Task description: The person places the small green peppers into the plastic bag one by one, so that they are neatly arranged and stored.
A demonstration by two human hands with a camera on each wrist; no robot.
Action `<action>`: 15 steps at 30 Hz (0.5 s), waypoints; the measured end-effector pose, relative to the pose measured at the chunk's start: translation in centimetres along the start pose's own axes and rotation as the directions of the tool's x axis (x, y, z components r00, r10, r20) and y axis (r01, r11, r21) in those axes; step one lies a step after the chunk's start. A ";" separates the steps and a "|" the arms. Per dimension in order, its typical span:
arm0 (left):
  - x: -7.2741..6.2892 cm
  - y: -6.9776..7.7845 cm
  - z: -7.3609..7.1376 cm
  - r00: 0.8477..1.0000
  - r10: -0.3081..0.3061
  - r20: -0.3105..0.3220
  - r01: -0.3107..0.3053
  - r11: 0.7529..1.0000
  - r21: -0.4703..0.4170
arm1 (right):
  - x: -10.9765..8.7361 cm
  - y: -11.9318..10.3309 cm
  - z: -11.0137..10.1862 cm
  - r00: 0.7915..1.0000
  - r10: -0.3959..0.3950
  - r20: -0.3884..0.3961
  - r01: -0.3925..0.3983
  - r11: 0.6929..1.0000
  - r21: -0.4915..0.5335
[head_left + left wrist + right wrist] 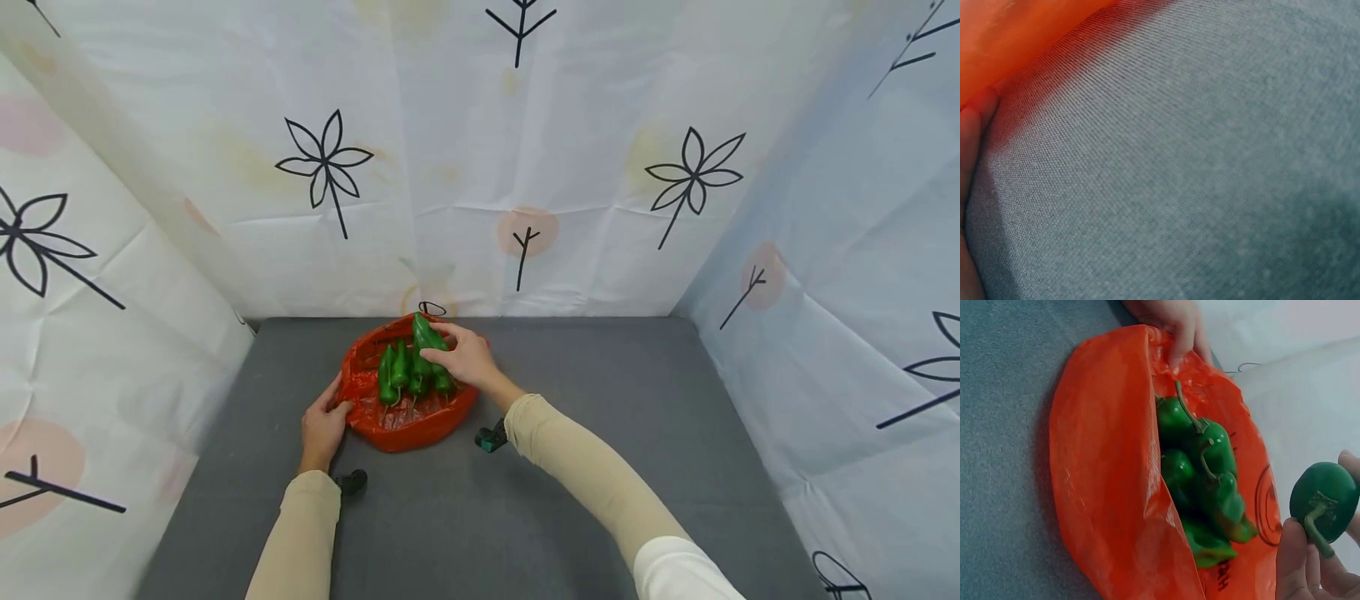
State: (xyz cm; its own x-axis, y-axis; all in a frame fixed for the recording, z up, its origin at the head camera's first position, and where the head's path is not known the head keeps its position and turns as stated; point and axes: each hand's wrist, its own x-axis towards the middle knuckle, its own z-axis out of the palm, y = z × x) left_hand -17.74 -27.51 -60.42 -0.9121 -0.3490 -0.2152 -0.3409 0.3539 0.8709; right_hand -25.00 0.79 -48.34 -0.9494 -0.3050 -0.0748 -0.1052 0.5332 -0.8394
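A red-orange plastic bag [408,437] lies with its mouth spread wide and its rim rolled outward. Several green peppers [1216,440] with stems rest inside it. My left hand [322,427] grips the bag's left edge, the thumb over the rim and the fingers on the outside. Above the bag's right part, my right hand [467,358] holds one green pepper [1325,481] between thumb and fingers, stem toward the wrist camera. In the left wrist view only a few fingertips [969,134] show, at the bag's underside.
The bag stands on a grey cloth-covered table [600,392], near its back edge. White patterned sheets [450,167] hang behind and at both sides. Dark wrist devices [491,436] sit beside the forearms.
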 end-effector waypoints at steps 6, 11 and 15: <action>-0.1 0.0 -0.2 1.000 0.007 -0.001 -0.007 1.000 -0.007 | 0.4 -0.9 1.2 1.000 0.011 -0.024 -0.012 0.999 -0.033; -0.1 0.0 -0.2 1.000 0.000 -0.001 0.000 1.000 -0.008 | 0.7 -1.6 2.0 0.998 0.061 -0.027 -0.061 0.998 0.007; 0.0 0.0 -0.1 1.000 -0.007 0.001 0.007 1.000 -0.010 | 1.0 -1.9 2.6 0.994 0.104 -0.036 -0.101 0.993 0.068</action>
State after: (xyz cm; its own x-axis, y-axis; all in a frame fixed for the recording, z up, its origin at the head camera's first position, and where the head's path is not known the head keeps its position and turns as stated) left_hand -17.67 -27.57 -60.39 -0.9100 -0.3505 -0.2214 -0.3446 0.3427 0.8739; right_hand -25.02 -2.58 -48.22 -0.9651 -0.2197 -0.1425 0.0120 0.5067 -0.8620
